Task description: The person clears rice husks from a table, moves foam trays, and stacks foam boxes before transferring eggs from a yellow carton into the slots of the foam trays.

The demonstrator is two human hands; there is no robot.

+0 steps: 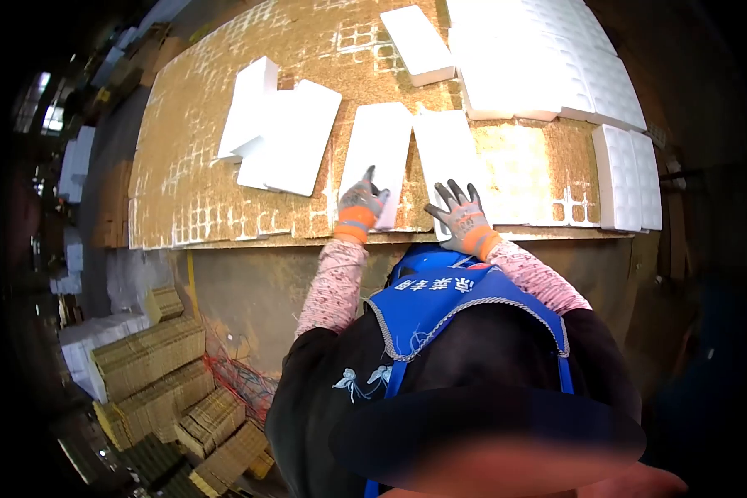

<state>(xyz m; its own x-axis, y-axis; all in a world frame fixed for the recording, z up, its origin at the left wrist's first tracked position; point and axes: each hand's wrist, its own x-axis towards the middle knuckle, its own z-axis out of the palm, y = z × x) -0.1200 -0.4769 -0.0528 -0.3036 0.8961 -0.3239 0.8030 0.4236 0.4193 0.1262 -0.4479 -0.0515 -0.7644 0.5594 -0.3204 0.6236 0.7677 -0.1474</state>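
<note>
My left hand (363,206), in a grey and orange work glove, lies on the near end of a white foam block (378,137). Its index finger points forward along the top and the thumb sits apart; the other fingers are partly hidden. On a second white foam block (446,145), just to the right, rests my right hand (463,216), gloved alike, with fingers spread. A narrow gap separates the two blocks. Left of them, a wide white block (303,137) lies against another white block (249,104).
The brown worktop (216,195) carries white grid marks. Several white foam blocks (515,70) fill its back right, with a dimpled piece (627,178) at the right edge and a single block (417,41) behind. Stacked bundles (153,357) and red cords (241,378) lie on the floor at left.
</note>
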